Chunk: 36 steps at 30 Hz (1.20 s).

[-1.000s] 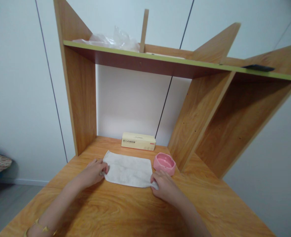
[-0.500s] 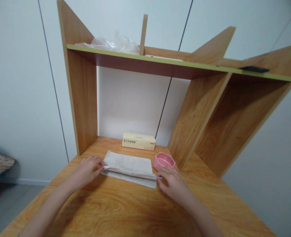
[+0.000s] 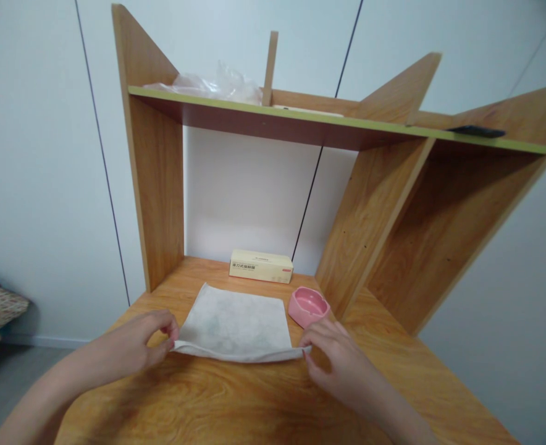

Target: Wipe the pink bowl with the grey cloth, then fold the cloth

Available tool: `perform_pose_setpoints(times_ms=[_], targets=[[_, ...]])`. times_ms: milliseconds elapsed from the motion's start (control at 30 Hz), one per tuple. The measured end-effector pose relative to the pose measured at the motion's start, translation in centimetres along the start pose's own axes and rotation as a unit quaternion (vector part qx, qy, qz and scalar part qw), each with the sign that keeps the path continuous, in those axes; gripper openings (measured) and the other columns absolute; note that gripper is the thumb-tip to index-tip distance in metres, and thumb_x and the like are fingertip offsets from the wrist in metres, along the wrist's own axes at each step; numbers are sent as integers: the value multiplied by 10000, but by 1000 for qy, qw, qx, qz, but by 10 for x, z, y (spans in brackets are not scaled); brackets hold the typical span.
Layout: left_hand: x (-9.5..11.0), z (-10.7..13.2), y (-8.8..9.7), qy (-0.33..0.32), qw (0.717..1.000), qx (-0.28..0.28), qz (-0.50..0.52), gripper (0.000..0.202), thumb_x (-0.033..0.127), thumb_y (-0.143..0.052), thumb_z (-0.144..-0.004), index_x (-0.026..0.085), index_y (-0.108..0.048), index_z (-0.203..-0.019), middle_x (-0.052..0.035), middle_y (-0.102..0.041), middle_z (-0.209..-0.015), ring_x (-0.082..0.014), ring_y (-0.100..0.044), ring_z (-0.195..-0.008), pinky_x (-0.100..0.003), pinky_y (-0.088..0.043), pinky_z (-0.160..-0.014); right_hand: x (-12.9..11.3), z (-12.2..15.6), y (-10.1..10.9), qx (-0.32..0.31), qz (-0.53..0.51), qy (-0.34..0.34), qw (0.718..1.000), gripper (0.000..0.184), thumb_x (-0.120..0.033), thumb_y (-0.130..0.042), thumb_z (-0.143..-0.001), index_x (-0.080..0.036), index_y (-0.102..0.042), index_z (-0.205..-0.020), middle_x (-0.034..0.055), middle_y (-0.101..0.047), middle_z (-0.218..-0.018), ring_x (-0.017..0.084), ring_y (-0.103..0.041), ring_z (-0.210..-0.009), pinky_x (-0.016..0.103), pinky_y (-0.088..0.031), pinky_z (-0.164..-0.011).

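Observation:
A white cloth (image 3: 236, 324) lies spread on the wooden desk (image 3: 236, 402), its near edge lifted off the wood. My left hand (image 3: 136, 346) pinches the cloth's near left corner. My right hand (image 3: 335, 364) pinches the near right corner. Both hands hold that edge a little above the desk while the far edge rests flat.
A pink dish (image 3: 308, 306) sits just right of the cloth, close to my right hand. A cream box (image 3: 260, 266) lies behind the cloth by the back wall. Wooden shelf uprights (image 3: 157, 198) flank the bay. A clear plastic bag (image 3: 212, 83) and a dark object (image 3: 477, 131) lie on the upper shelf.
The cloth was folded in half; both hands have pulled its top layer's edge toward me, opening it to a larger sheet. My hands moved nearer and slightly apart.

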<state>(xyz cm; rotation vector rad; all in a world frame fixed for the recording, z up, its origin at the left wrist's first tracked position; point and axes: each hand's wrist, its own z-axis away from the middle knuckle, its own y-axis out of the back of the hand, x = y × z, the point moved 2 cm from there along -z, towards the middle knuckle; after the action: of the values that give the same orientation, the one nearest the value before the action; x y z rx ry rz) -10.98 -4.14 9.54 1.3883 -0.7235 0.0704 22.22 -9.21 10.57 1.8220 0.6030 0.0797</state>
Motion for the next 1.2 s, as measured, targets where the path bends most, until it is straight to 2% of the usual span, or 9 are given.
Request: perform_pose_setpoints(times_ms=[100,200,367,533,667,900,1067,1200], targets=[[5,-1,1,3,1000,-12,1,187,276,-420,-705,210,-565,-802,-4,-622,-841,-188,-553,-828,-259,-407,-750,-4,-7,2,6,-4,9,1000,176,-101,-449,-701,-209,-579,-750,30,-614,-799,191,-521,-844,355,-354,-839],[9,-10,1,2,1000,-14,0,191,288,-402,-708,198,-555,-777,-10,-620,-806,-186,-558,-785,-262,-415,-710,-2,-18,1,-17,1,-5,1000,159,-115,-448,-721,-191,-588,-733,28,-616,-785,178,-527,-813,320,-367,-797],[6,-36,1,4,1000,-13,-5,218,330,-395,-724,184,-553,-763,-14,-600,-741,-182,-546,-702,-255,-405,-622,14,-43,-9,-63,38,-42,996,171,-142,-453,-745,-185,-618,-745,30,-642,-819,172,-548,-848,266,-354,-768],[-4,-69,-1,-4,1000,3,-11,254,315,-388,-745,178,-588,-823,-20,-614,-740,-179,-551,-712,-252,-399,-625,30,-68,-23,-115,133,-85,981,223,-140,-436,-761,-171,-653,-804,54,-660,-890,168,-565,-871,240,-343,-738],[-16,-102,-9,1,999,31,-6,237,308,-421,-738,171,-603,-802,-20,-640,-764,-176,-563,-732,-240,-402,-637,36,-84,-32,-109,182,-108,971,257,-99,-418,-756,-141,-671,-772,111,-663,-877,208,-562,-872,278,-326,-732],[-36,-137,-26,43,994,94,-47,292,282,-399,-798,164,-537,-569,-20,-614,-636,-166,-537,-636,-228,-347,-555,42,-109,-48,-101,235,-107,961,287,-78,-381,-807,-105,-663,-849,153,-644,-952,229,-530,-917,303,-297,-751],[-39,-151,-31,71,983,144,-85,286,263,-364,-855,156,-570,-688,-56,-640,-737,-176,-560,-701,-232,-360,-583,49,-123,-60,-87,257,-117,955,300,-31,-368,-795,-89,-651,-874,166,-630,-960,250,-496,-956,329,-275,-770],[-37,-155,-34,84,973,173,-126,269,266,-350,-879,150,-583,-811,-94,-637,-888,-209,-554,-844,-272,-372,-673,45,-125,-67,-69,265,-124,954,313,-21,-356,-789,-88,-636,-914,171,-608,-996,264,-457,-993,351,-258,-788]])
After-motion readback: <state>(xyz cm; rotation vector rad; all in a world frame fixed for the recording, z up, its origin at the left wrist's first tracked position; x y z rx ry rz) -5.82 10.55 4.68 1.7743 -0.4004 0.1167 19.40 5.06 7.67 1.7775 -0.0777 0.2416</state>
